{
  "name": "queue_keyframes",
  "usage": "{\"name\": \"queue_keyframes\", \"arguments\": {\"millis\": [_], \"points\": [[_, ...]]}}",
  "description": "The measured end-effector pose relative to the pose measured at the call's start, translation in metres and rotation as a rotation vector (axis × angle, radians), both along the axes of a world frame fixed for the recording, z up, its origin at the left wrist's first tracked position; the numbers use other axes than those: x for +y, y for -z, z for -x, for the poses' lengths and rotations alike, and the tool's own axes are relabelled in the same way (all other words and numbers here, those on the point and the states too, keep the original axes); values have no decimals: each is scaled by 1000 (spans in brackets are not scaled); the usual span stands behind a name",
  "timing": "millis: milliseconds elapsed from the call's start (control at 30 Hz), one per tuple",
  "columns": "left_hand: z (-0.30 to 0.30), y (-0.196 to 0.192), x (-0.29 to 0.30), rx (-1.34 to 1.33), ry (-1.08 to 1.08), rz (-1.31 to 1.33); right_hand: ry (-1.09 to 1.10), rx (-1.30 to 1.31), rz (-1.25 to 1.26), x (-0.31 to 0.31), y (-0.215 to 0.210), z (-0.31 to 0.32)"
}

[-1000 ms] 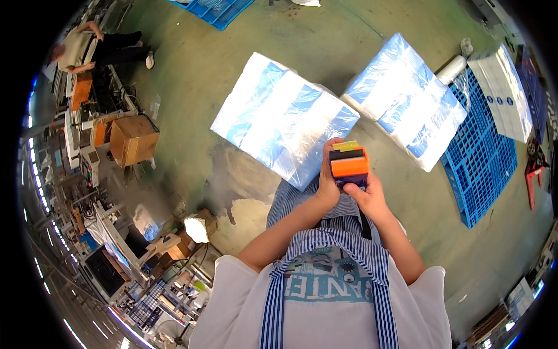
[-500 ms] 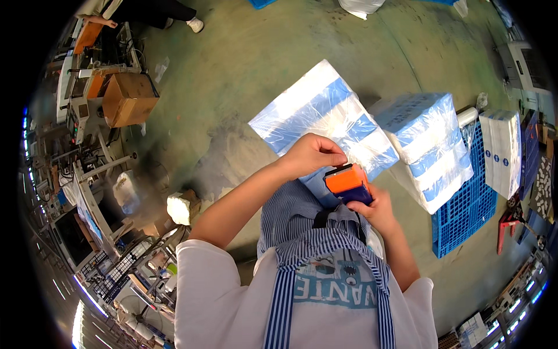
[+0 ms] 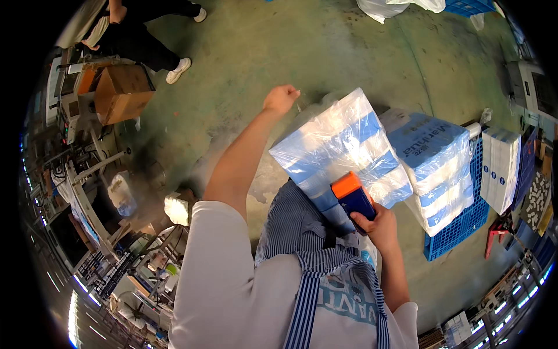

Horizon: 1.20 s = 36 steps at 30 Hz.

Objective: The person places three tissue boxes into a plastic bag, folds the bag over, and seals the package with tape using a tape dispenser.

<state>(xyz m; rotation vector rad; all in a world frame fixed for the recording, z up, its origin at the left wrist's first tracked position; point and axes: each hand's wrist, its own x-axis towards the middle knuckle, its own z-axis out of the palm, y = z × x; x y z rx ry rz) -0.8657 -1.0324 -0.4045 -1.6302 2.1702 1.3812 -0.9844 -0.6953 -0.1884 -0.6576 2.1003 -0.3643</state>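
My right hand (image 3: 379,227) grips an orange and dark-blue box-shaped object (image 3: 357,203), its orange end pointing away from me. Beneath it a large bundle of blue-and-white packs (image 3: 331,148), wrapped in shiny clear plastic, stands tilted close against my striped apron (image 3: 293,224). Beyond the bundle's far left corner, my left hand (image 3: 282,99) reaches out over the floor with its fingers pinched together. Whatever lies between those fingertips is too small to make out.
To the right, a second wrapped bundle (image 3: 436,168) stands by a blue plastic pallet (image 3: 456,232), with a white stack (image 3: 500,168) beyond. Far left, a cardboard box (image 3: 123,94) sits near another person's legs (image 3: 145,43). Equipment and a keyboard (image 3: 113,270) crowd the left side.
My left hand has left the orange and dark-blue object and swung forward and left past the bundle. My right hand still holds that object. The other person has come further into view.
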Motion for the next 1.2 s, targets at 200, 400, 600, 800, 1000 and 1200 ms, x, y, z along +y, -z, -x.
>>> {"name": "queue_keyframes", "arguments": {"millis": [200,400,600,800,1000,1200], "points": [[-7,52,53,-158,84,-144,-9,5,-159,-3,1,-4],[4,45,36,-350,271,-39,-87,-7,-162,0,10,9],[48,-50,135,-329,291,440,-78,-150,-135,13,30,30],[47,-40,161,-334,326,614,-34,-284,-251,133,5,57],[49,-42,161,-362,297,639,83,-77,-330,327,15,76],[65,-54,280,53,641,1059,-103,24,-556,305,100,68]]}}
